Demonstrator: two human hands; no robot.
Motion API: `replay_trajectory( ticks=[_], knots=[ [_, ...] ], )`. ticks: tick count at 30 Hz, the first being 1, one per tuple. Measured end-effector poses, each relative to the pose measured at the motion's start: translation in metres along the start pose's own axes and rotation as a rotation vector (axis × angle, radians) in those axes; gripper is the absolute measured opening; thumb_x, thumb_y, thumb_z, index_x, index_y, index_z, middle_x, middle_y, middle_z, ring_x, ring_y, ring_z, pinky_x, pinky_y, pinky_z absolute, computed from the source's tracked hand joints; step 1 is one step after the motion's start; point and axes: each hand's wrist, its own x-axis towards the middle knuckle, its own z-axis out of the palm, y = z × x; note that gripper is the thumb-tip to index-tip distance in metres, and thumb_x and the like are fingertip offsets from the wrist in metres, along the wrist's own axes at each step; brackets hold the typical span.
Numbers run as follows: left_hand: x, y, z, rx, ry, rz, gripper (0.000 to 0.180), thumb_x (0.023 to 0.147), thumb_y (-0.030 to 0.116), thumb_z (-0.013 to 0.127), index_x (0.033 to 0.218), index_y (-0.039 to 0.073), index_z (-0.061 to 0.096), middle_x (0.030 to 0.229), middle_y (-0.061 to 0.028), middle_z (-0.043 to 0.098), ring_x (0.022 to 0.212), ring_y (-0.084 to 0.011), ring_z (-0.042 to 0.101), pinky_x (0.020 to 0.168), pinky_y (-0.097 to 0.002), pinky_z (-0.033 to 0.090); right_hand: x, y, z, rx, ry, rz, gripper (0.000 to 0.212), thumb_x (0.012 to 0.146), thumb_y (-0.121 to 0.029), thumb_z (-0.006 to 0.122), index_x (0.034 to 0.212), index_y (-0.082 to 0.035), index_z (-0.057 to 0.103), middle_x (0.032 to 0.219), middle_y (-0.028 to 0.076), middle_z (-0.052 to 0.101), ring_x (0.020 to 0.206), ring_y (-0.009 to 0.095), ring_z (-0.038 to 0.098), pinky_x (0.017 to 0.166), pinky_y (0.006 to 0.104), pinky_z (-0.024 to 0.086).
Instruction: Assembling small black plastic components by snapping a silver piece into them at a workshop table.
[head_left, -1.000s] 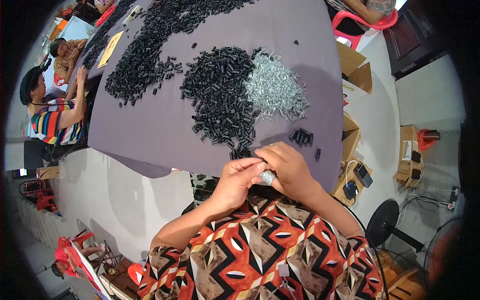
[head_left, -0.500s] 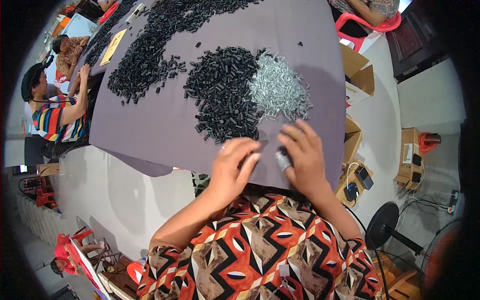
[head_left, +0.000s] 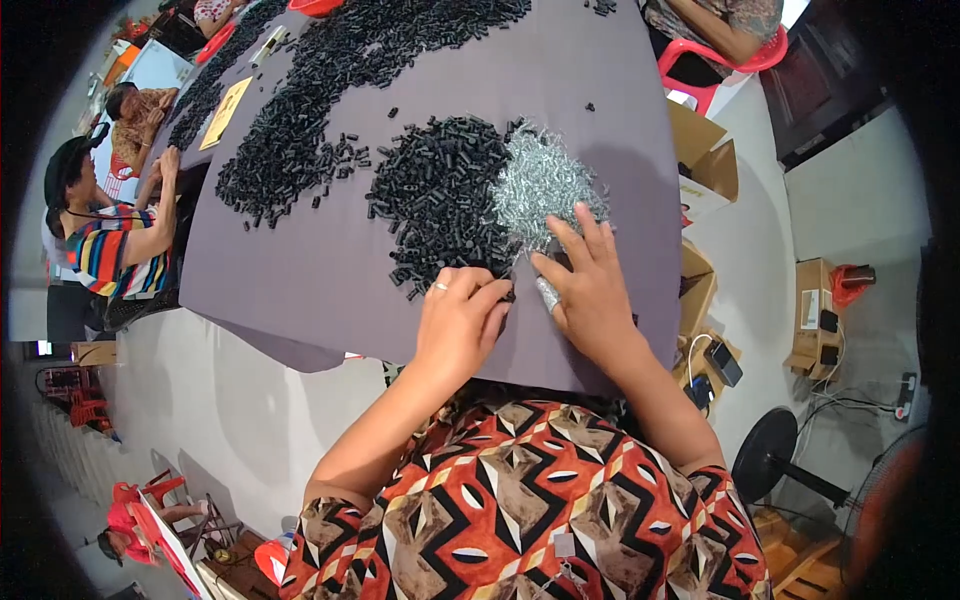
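Observation:
A heap of small black cylindrical pieces point(head_left: 435, 195) lies on the cloth-covered table, with a pile of small shiny silver metal pieces point(head_left: 540, 175) touching its right side. At the near edge of the black heap is my left hand point(head_left: 458, 318), a ring on one finger, its thumb and fingertips pinched on a small black piece point(head_left: 508, 293). My right hand point(head_left: 592, 292) has its fingers apart, their tips over the near edge of the silver pile. A silver-grey wrap point(head_left: 548, 292) covers part of its thumb. Nothing shows in its grip.
More black pieces point(head_left: 275, 150) spread across the table point(head_left: 280, 280) to the far left, near a yellow card point(head_left: 226, 112). Co-workers point(head_left: 120, 235) sit along the left side, another at the far right. Cardboard boxes point(head_left: 705, 165) and a black fan point(head_left: 768, 450) stand to the right.
My right hand has moved forward to the silver pile, its fingers spreading. My left hand has stayed near the black heap; a black piece now shows at its fingertips. The view has shifted slightly.

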Motion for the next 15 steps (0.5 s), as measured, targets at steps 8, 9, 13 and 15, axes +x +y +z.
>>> replay_trajectory(
  ticks=[8, 9, 13, 15],
  knots=[
    [0.026, -0.024, -0.021, 0.039, 0.166, -0.091, 0.014, 0.084, 0.007, 0.071, 0.098, 0.004, 0.070, 0.096, -0.0124, 0.065, 0.092, -0.0345, 0.058, 0.078, -0.0431, 0.049, 0.008, 0.004, 0.008, 0.066, 0.075, 0.033, 0.024, 0.065, -0.001, 0.074, 0.087, -0.006, 0.066, 0.145, 0.015, 0.048, 0.147, 0.042, 0.027, 0.118, 0.0606, 0.026],
    [0.028, -0.029, -0.022, 0.090, 0.146, -0.094, 0.013, 0.084, 0.007, 0.071, 0.097, 0.004, 0.070, 0.096, -0.0122, 0.065, 0.091, -0.0346, 0.058, 0.078, -0.0433, 0.049, 0.008, 0.003, 0.007, 0.063, 0.077, 0.034, 0.024, 0.065, -0.001, 0.074, 0.087, -0.006, 0.066, 0.145, 0.015, 0.048, 0.147, 0.042, 0.027, 0.118, 0.0606, 0.026],
    [0.037, -0.032, -0.027, 0.152, 0.083, -0.068, 0.014, 0.082, 0.006, 0.073, 0.095, 0.005, 0.070, 0.095, -0.0105, 0.063, 0.092, -0.0337, 0.058, 0.080, -0.0431, 0.048, 0.003, 0.000, 0.003, 0.095, 0.052, 0.011, 0.021, 0.065, 0.000, 0.073, 0.083, -0.006, 0.064, 0.145, 0.016, 0.048, 0.147, 0.042, 0.027, 0.118, 0.0613, 0.026],
    [0.041, -0.033, -0.028, 0.177, 0.023, -0.047, 0.016, 0.080, 0.007, 0.075, 0.095, 0.006, 0.071, 0.097, -0.0099, 0.061, 0.094, -0.0330, 0.057, 0.080, -0.0421, 0.048, 0.002, 0.000, 0.003, 0.104, 0.053, 0.001, 0.020, 0.066, 0.000, 0.073, 0.082, -0.006, 0.064, 0.144, 0.016, 0.049, 0.147, 0.042, 0.027, 0.118, 0.0616, 0.026]
  ],
)
